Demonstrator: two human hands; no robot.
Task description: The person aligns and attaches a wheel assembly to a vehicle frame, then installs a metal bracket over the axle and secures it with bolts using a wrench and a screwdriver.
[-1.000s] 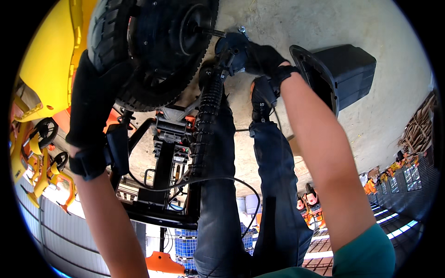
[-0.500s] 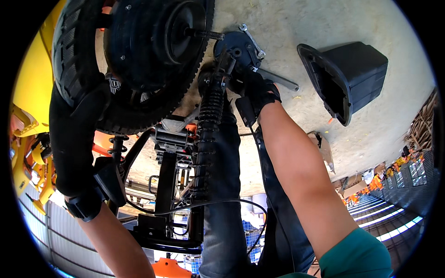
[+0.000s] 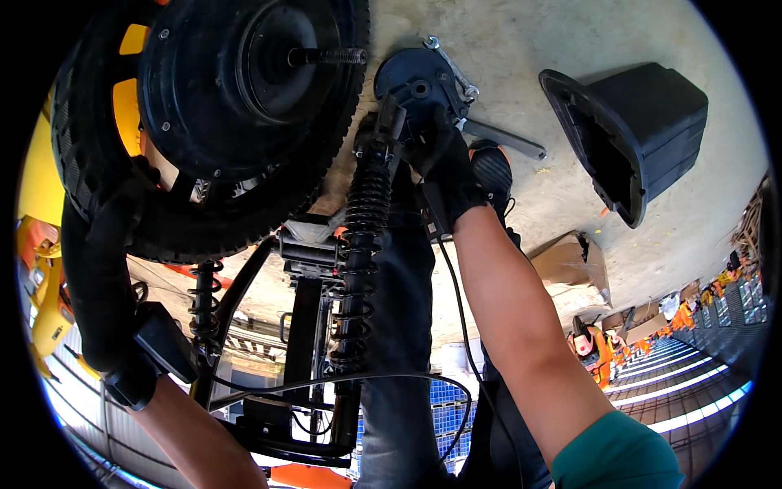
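My left hand (image 3: 110, 224), in a black glove, is closed round the lower left of a knobbly black tyre (image 3: 204, 236). That wheel has a big dark hub (image 3: 236, 90) with a threaded axle (image 3: 330, 56) poking out to the right. My right hand (image 3: 444, 159), also gloved, is at the near edge of a round black brake plate (image 3: 419, 85); its fingers look closed on that edge, partly hidden. Just left of it is the upper end of a black coil-spring shock absorber (image 3: 366, 196). A combination spanner (image 3: 453, 67) lies against the plate's right side.
A flat grey bar (image 3: 509, 140) and a hollow black plastic housing (image 3: 652, 134) lie on the concrete floor to the right. My shoe (image 3: 492, 173) and torn cardboard (image 3: 574, 265) are nearer. A black cable (image 3: 407, 376) crosses the frame. Yellow panels stand at far left.
The wheel and my left hand have shifted left. My right hand has moved slightly down in view, showing more of the brake plate. The camera view has also shifted, revealing my shoe.
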